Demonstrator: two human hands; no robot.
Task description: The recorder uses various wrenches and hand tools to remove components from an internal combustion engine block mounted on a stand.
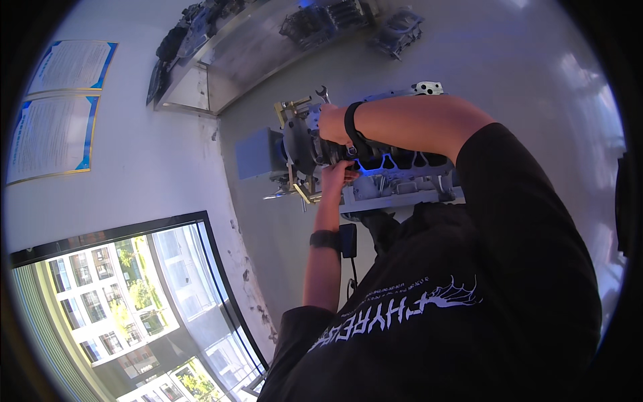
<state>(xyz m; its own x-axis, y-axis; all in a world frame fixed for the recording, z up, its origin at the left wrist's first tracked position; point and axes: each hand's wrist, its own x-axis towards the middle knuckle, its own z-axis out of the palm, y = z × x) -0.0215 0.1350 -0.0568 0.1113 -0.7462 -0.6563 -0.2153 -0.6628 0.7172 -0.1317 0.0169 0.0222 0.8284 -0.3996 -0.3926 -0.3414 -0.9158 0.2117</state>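
My right hand (333, 125) is closed around a metal wrench (323, 94), whose open-jawed end sticks out beyond the fist. A ring-shaped end (351, 151) shows on the other side of this hand, close to the engine. Beneath both hands lies an engine (402, 182) with a grey block and dark parts, fixed to a stand. My left hand (337, 175) is against the engine's near side, just below the right hand. Its fingers are bent; whatever they grip is hidden. The right forearm covers much of the engine's upper side.
A brass-coloured bracket (301, 189) and a grey box (258, 154) are at the engine's left end. Beyond stands a metal bench (248, 67) with engine parts on it; another part (400, 33) lies on the floor. A window (134, 301) is at lower left.
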